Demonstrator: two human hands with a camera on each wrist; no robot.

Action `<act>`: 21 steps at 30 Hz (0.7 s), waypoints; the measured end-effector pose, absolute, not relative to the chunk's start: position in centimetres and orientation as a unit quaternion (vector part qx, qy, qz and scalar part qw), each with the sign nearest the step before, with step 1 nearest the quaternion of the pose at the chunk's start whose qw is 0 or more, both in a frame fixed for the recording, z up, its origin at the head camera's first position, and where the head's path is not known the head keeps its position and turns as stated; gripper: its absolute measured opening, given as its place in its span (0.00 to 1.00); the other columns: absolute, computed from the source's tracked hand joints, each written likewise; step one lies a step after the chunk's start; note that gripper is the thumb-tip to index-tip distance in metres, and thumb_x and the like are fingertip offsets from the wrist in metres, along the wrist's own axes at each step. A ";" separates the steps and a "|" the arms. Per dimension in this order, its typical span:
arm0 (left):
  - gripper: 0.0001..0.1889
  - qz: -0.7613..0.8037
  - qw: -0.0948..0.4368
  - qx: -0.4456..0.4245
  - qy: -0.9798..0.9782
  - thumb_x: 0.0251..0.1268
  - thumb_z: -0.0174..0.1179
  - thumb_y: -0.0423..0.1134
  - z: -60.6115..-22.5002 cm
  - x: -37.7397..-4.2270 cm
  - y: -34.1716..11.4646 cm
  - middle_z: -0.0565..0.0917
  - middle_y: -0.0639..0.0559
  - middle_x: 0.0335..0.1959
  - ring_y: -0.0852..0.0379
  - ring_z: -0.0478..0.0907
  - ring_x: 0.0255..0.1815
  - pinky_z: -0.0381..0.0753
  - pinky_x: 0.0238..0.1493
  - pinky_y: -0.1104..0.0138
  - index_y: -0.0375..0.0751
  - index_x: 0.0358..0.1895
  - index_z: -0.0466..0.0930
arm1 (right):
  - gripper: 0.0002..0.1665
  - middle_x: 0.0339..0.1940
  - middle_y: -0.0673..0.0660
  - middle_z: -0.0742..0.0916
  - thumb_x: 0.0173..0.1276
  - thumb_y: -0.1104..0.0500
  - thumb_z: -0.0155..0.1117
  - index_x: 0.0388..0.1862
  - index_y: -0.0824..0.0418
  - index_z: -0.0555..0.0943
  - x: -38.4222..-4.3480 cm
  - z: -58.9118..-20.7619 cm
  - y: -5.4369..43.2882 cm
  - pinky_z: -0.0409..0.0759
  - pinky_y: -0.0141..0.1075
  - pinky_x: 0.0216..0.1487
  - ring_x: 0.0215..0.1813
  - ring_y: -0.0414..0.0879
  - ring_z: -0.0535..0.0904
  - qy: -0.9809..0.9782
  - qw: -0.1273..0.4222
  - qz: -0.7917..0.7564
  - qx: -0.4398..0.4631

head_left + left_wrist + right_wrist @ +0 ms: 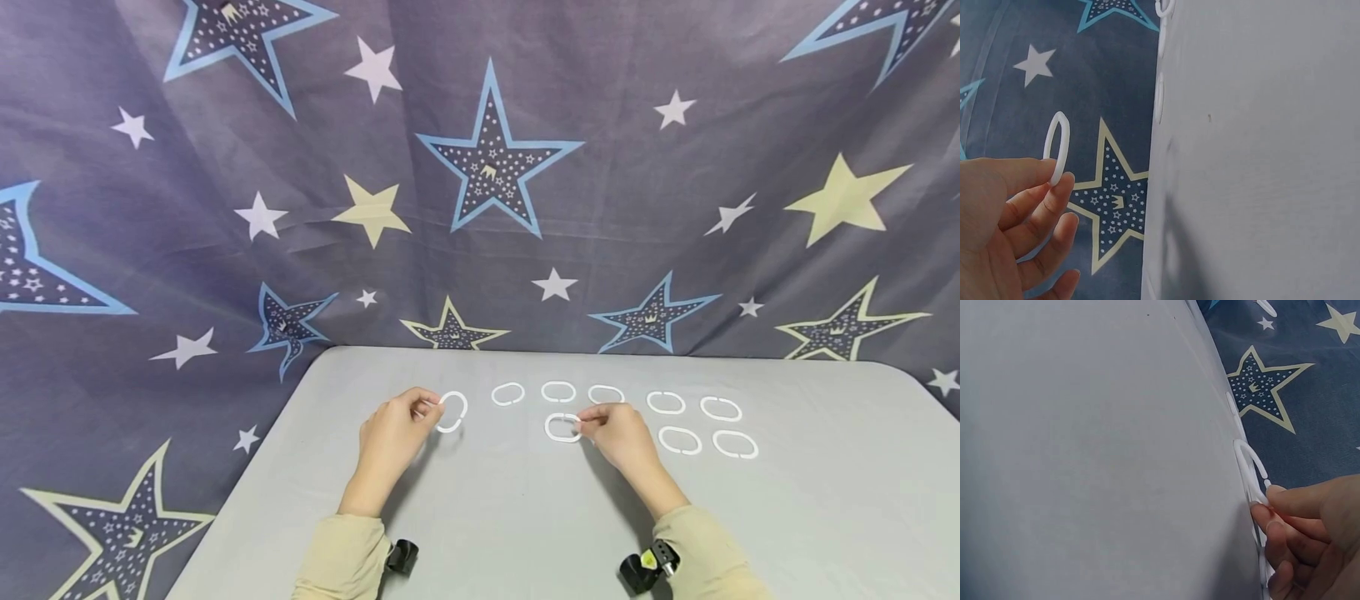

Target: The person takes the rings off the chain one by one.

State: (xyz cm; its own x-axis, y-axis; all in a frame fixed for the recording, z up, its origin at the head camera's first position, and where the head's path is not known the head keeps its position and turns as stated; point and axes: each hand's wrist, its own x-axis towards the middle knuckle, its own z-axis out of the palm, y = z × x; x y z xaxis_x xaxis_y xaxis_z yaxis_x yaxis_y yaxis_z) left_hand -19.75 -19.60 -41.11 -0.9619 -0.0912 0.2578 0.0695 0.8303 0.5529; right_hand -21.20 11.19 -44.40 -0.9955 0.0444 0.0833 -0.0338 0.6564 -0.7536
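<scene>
My left hand [397, 429] pinches a white oval ring link [466, 406] between thumb and fingertips, holding it upright above the table; a small gap shows in its side. In the left wrist view this link [1065, 140] stands nearly edge-on, the other fingers loosely curved below. To the right, my right hand [621, 437] pinches the right end of a second white oval link [561, 440]. In the right wrist view that link [1240, 459] looks tilted, with its gap close to the thumb. Whether it touches the table I cannot tell. The two held links are apart.
Several more white oval links lie on the grey table [495, 517]: a back row [558, 383] behind the right hand and a front pair [737, 456] to its right. A dark star-patterned cloth [480, 275] hangs along the table's far edge.
</scene>
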 end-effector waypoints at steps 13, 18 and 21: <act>0.05 -0.301 0.122 -0.018 -0.946 0.63 0.66 0.49 -41.3 -19.8 -18.6 0.82 0.68 0.27 0.65 0.77 0.28 0.74 0.33 0.60 0.58 0.38 0.87 | 0.06 0.28 0.53 0.89 0.58 0.59 0.74 0.32 0.61 0.89 -21.5 -44.7 11.6 0.75 0.38 0.32 0.28 0.41 0.78 -0.911 0.058 0.408 -0.001; 0.05 -0.306 0.111 -0.019 -0.945 0.63 0.66 0.50 -41.4 -19.7 -18.7 0.82 0.68 0.28 0.66 0.77 0.29 0.74 0.34 0.61 0.58 0.38 0.87 | 0.05 0.28 0.52 0.89 0.58 0.59 0.75 0.32 0.60 0.89 -21.5 -44.8 11.6 0.75 0.39 0.33 0.28 0.42 0.79 -0.911 0.059 0.408 -0.004; 0.05 -0.306 0.105 -0.017 -0.946 0.63 0.66 0.50 -41.5 -19.7 -18.8 0.82 0.68 0.28 0.66 0.76 0.29 0.74 0.33 0.61 0.58 0.38 0.86 | 0.06 0.27 0.52 0.89 0.57 0.59 0.75 0.32 0.60 0.89 -21.5 -44.8 11.5 0.76 0.39 0.34 0.29 0.42 0.80 -0.911 0.062 0.408 -0.001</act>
